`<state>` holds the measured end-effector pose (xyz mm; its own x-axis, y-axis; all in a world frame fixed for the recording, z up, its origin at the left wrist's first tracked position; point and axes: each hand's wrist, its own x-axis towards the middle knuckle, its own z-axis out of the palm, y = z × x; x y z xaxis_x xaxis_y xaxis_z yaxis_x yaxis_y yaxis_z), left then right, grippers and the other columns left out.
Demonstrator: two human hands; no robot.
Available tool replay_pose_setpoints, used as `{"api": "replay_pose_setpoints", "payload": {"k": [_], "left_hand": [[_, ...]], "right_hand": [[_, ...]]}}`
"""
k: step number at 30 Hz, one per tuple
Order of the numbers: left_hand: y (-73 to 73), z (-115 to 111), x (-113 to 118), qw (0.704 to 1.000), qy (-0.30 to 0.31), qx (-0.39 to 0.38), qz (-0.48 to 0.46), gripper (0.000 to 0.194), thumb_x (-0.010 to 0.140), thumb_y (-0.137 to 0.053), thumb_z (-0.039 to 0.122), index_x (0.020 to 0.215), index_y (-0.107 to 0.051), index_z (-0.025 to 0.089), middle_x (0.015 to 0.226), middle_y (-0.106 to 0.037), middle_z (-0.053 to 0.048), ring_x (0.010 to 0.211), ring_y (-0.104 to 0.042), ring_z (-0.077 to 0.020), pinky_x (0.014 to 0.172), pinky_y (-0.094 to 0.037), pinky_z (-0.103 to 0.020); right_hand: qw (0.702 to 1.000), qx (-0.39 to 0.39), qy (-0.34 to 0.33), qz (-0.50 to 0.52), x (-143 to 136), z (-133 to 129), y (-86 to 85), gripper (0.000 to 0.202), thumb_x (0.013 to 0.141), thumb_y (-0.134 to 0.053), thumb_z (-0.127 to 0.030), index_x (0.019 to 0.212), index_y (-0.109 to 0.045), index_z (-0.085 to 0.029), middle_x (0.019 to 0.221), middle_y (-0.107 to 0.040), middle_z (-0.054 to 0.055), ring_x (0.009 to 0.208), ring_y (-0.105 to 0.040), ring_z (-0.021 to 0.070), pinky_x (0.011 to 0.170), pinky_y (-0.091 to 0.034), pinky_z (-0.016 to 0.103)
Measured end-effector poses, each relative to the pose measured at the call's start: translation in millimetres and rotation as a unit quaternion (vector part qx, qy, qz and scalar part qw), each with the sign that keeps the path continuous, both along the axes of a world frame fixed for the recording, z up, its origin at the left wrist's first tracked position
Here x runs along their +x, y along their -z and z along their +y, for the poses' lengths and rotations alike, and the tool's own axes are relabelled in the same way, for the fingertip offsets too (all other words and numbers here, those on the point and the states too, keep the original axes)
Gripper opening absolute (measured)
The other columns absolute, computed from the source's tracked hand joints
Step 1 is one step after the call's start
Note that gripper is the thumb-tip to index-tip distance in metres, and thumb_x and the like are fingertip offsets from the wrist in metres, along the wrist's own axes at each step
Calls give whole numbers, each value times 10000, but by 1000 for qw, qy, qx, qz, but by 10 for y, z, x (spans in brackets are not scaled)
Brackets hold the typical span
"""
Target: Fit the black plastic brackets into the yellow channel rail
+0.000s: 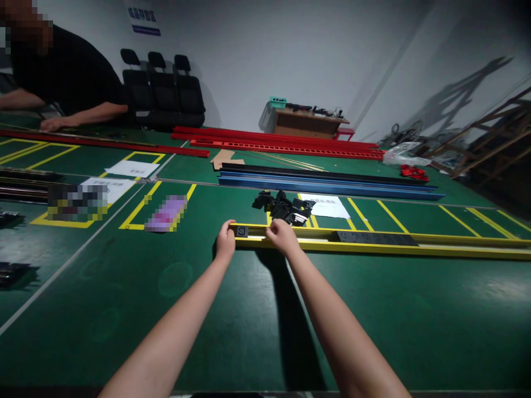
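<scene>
Both forearms reach straight fwd over the green table, nearly parallel, wrists low. Left hand sits curled at the very left end of the yellow rail, fingers wrapped over the end; looks clenched on it, though the fingertips are hidden behind the knuckles. Right hand rests just to the right of that, on the rail's near edge, fingers bent down over the top; whether it truly grasps or only presses, can't tell. Between the two hands a small black socket is set in the rail face.

Hard to see: palm sides of both hands, and what lies under the right hand. The rail runs off to the right past the frame edge. A long black insert lies in it, well right of the grip. Just behind the right hand, a heap of black parts, shapes unclear, w/ a white sheet beside it.

Room: near side of the grip is bare mat down to the table edge; left of the grip is open mat too. Beyond the grip, blue rails and red rails lie crosswise, well apart. Far left, another person's arm rests on the table, well away from the hands.
</scene>
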<state>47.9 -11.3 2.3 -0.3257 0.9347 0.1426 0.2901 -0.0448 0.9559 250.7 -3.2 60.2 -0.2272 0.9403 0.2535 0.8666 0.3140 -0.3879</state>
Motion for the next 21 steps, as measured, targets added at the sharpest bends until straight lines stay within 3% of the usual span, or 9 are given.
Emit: {"api": "replay_pose_setpoints", "payload": {"k": [2,6,14,21], "left_hand": [[-7,-33,17,1000,-9,-2,13,377,797,-328,188,1084,-572,215,1068,-627,-45,1007,-575,-198,899,-464,-359],[-22,-37,-6,1000,4,15,27,395,776,-336,164,1091,-571,200,1115,-617,-56,1066,-552,-202,958,-434,-369],[-6,-25,-27,1000,9,22,-1,376,790,-345,179,1086,-577,195,1118,-617,-53,1063,-558,-191,968,-435,-361],[0,-28,-20,999,6,31,-2,350,846,-328,240,1082,-581,184,1125,-616,-61,1060,-560,-182,966,-432,-337]], "right_hand": [[999,6,-47,-4,-326,19,-20,162,801,-471,-328,730,-500,-185,747,-542,19,730,-475,137,648,-328,228],[997,19,-57,-50,-743,47,-54,269,797,-501,-452,774,-509,-184,793,-552,45,777,-476,166,681,-325,257],[993,34,-29,-112,-805,35,-62,454,777,-461,-610,860,-531,-170,873,-570,87,845,-486,214,744,-321,309],[991,42,-13,-127,-862,20,-79,427,774,-463,-575,865,-531,-164,871,-568,96,853,-481,230,753,-314,321]]}}
